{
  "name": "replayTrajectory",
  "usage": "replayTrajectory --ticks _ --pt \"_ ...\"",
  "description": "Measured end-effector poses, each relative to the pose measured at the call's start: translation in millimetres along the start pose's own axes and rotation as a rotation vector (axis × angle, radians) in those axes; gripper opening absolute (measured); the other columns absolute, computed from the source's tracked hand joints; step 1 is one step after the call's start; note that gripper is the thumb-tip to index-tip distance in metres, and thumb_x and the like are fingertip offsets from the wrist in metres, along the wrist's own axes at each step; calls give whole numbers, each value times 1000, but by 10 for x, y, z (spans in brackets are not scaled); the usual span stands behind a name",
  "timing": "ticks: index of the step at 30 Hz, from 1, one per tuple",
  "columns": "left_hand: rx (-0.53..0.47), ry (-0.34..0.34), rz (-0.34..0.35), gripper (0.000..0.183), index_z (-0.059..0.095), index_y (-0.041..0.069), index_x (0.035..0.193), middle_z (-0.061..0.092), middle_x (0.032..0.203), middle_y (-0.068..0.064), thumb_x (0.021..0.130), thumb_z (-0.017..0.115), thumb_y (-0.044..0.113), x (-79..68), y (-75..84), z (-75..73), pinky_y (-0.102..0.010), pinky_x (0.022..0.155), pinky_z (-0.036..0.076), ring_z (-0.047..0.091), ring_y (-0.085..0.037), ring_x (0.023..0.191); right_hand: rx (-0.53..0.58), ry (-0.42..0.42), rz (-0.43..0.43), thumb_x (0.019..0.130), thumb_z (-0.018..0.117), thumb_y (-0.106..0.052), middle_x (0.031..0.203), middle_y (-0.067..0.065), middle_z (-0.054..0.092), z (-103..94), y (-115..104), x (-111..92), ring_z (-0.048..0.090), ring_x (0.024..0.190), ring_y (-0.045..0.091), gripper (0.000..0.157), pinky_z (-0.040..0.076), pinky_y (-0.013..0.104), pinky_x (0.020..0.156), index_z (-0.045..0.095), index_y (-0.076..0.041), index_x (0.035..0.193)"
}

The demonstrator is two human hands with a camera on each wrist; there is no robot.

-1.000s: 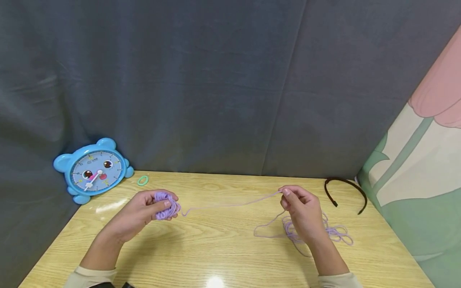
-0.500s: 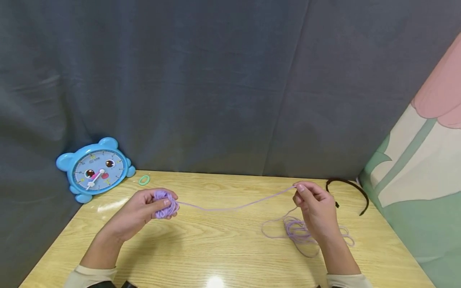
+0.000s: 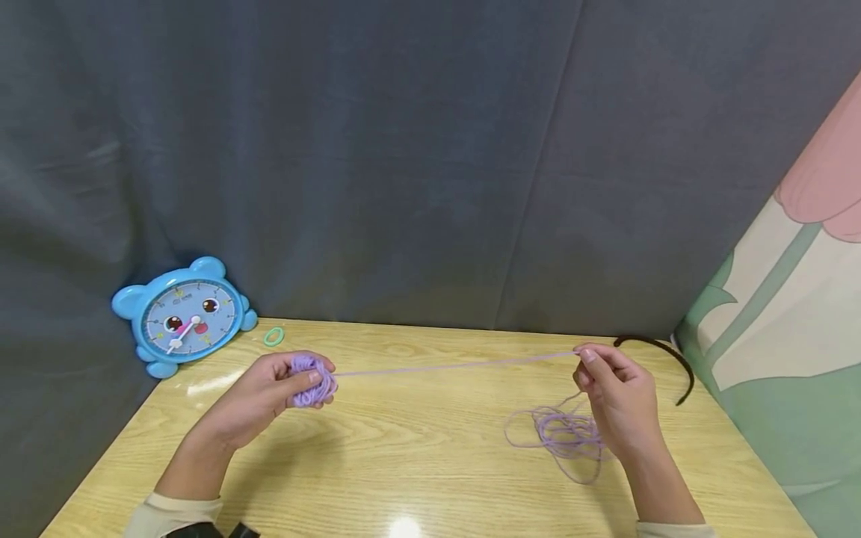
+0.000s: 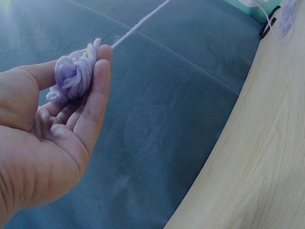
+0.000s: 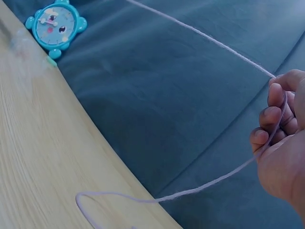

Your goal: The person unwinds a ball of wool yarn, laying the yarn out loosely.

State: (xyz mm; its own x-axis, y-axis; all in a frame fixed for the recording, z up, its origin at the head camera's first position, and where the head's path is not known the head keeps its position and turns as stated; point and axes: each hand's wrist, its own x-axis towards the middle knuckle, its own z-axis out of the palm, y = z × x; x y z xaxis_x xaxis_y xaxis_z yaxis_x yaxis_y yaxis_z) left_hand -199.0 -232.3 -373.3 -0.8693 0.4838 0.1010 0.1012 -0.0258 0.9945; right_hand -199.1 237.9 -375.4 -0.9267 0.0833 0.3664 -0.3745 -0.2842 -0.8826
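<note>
My left hand [image 3: 265, 396] holds a small wound ball of purple yarn [image 3: 311, 382] between thumb and fingers, raised over the left side of the table. In the left wrist view the ball [image 4: 76, 74] sits between the thumb and the fingertips. One yarn strand [image 3: 457, 365] runs nearly straight from it to my right hand [image 3: 619, 396], which pinches it between thumb and forefinger. In the right wrist view the strand [image 5: 209, 39] passes through the curled fingers and drops toward the table. A loose tangle of the same yarn [image 3: 568, 433] lies below the right hand, partly hidden behind it.
A blue bear-shaped clock [image 3: 191, 317] leans at the table's back left, with a green ring [image 3: 273, 336] beside it. A black headband [image 3: 666, 350] lies at the back right, partly behind the right hand. A dark curtain [image 3: 417, 164] hangs behind the wooden table [image 3: 417, 463].
My right hand has moved to the right with the strand, which has gone from slack to nearly taut. My left hand holds the ball in about the same place.
</note>
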Motion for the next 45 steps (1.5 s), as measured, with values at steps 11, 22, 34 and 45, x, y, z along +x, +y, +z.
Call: replayTrajectory --ticks 11,22,34,45 --pt "-5 1 17 18 67 10 117 74 100 5 108 51 11 10 -36 -11 -28 84 62 74 -10 92 74 -11 -89 104 48 8 70 0 62 -197 -23 12 47 62 12 28 34 31 62 74 -1 98" --pt "-22 -2 11 18 68 13 115 77 102 3 108 52 10 1 -24 -8 -27 85 62 75 -10 93 179 -17 -151 104 43 11 74 3 66 -399 -137 65 58 65 9 32 39 25 61 73 2 100" --pt "-10 0 8 17 68 11 116 77 103 2 108 52 11 -5 -19 -23 -27 86 62 76 -11 94 315 9 -248 103 38 15 71 10 64 -572 -261 95 54 63 16 33 26 29 61 71 12 100" --pt "-5 2 17 18 68 12 115 78 102 2 108 51 10 -14 -23 -38 -26 81 61 75 -10 91 464 106 -250 103 38 17 67 17 63 -710 -370 95 54 57 20 30 40 29 58 68 18 98"
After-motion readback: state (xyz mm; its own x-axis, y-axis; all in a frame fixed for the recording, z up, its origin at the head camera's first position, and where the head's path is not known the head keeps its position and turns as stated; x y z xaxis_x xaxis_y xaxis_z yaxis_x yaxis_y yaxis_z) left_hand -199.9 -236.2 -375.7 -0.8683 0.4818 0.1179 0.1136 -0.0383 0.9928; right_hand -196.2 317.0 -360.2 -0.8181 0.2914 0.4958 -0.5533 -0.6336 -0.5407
